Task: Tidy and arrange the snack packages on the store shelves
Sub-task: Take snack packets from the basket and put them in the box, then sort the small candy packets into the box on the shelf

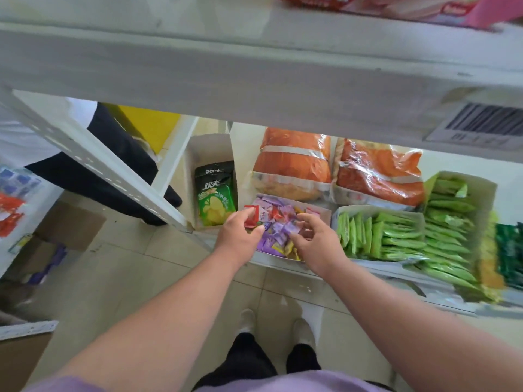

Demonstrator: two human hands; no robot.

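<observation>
1. Store aisle w/ tiled floor [135, 281] seen from above; white upper shelf [254, 80] spans the top of view, its front lip overhanging the lower shelf [368, 268], so headroom over the goods is cut at the rear.
2. Perforated white upright [99, 165] runs diagonally at left, ending just beside the lower shelf's left front corner; open floor is seen left of it and in front of the shelf.
3. Open box of small purple/red snack packets [278, 222] is set at the front edge of the lower shelf, between a tall carton w/ a green chip bag [215, 196] on the left and a box of green packets [379, 236] on the right.
4. Left hand [240, 233] is placed over the box's left front corner; a red packet [252, 217] is pinched btw thumb and fingers.
5. Right hand [314, 239] is placed over the box's right front part, fingers curled down into the purple packets; whether one is actually gripped can't be told.
6. Two orange bags [294, 162] are laid behind the box, partly under the upper shelf lip.
7. More green packets [450, 219] are stacked in a further box at right, reaching the shelf front edge.
8. Another person's dark trousers [113, 165] are seen behind the upright; cardboard boxes [68, 224] stand on the floor at left.
</observation>
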